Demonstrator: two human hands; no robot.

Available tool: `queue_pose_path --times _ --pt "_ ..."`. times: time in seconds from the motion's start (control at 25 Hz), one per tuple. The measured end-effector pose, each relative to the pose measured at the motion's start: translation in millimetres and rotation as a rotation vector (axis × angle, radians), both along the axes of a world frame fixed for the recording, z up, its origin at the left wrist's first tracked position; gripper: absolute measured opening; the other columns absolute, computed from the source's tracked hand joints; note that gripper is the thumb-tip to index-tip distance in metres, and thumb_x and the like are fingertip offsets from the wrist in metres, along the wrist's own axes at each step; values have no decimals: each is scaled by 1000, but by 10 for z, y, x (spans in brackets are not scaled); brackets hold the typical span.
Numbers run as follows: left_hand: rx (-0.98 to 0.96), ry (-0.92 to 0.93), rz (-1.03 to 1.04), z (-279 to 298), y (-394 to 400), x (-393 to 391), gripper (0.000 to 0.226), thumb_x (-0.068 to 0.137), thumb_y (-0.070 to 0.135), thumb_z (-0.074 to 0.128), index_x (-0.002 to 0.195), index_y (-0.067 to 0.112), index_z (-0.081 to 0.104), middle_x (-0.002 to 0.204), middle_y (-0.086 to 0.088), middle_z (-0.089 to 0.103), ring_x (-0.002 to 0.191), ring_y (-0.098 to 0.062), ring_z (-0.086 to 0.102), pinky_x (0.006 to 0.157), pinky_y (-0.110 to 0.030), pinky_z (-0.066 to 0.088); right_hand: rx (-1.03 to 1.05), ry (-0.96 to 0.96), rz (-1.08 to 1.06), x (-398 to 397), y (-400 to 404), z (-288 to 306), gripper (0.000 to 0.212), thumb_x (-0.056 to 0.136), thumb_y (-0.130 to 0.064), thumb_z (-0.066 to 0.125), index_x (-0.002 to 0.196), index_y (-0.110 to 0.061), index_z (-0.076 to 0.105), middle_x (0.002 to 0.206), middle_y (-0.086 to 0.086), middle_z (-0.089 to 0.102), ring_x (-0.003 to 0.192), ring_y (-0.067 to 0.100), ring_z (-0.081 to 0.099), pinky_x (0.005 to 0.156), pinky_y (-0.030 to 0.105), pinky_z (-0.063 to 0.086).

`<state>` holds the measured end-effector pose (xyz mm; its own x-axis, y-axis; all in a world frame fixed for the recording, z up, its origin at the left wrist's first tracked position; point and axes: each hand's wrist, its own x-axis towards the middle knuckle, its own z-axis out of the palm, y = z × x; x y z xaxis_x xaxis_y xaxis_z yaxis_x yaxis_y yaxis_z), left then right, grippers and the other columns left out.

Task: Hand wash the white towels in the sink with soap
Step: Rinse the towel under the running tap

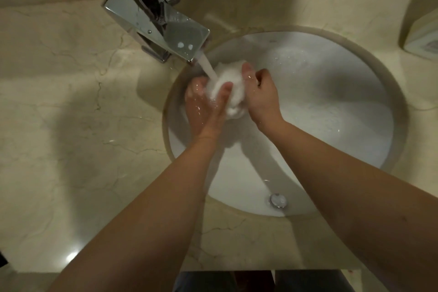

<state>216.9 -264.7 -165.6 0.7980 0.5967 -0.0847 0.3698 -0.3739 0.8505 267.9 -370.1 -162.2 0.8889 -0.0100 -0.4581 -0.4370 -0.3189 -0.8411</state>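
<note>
under the tap (156, 19) stream, over the sink (331, 102), my left hand (203, 104) and right hand (258, 92) both curl round the balled towel (227, 80); i'd squeeze and turn it evenly.

No readable text (anywhere in view).

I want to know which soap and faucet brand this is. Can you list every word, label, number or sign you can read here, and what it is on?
No text can be read.
Faucet: no brand mark shows on the chrome.
Box at the right edge: its face is too blurred and cut off to read.
Towel, sink, counter: no writing.
</note>
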Motion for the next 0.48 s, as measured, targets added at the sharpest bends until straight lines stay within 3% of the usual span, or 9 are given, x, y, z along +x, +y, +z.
queue_pose_path --times 0.08,0.2,0.36,0.44,0.48 --pt "29 -3 -61 -121 9 -47 60 80 64 56 103 9 61 98 0 59 98 -23 58 88 -37 48 -72 -71 51 -15 -13 -37 33 98 -40 53 112 -11 50 103 1 60 93 17 59 82 32 47" --pt "-51 11 -82 -185 21 -1 55 87 61 51 103 10 64 100 -2 62 101 -25 58 91 -45 48 -181 -252 266 -92 -11 -151 47 95 -38 38 132 -12 50 132 10 54 121 27 48 101 37 41" --pt "258 41 -99 -261 4 38 56 97 51 36 97 9 73 100 -12 67 102 -31 58 96 -35 35 -382 -428 391 -113 5 -319 56 93 -49 34 121 -6 57 146 13 46 143 30 25 111 47 34" --pt "62 5 -132 -289 5 25 57 97 49 35 100 6 72 102 -13 68 105 -31 58 98 -32 39 -367 -474 368 -117 24 -411 53 94 -47 38 126 -10 57 149 11 43 141 29 32 106 48 40" --pt "-8 -35 -131 -321 25 39 57 96 49 37 99 4 71 101 -15 69 103 -33 60 97 -38 45 -337 -462 341 -113 63 -427 55 93 -49 37 131 -13 56 149 11 44 136 30 39 105 44 41"
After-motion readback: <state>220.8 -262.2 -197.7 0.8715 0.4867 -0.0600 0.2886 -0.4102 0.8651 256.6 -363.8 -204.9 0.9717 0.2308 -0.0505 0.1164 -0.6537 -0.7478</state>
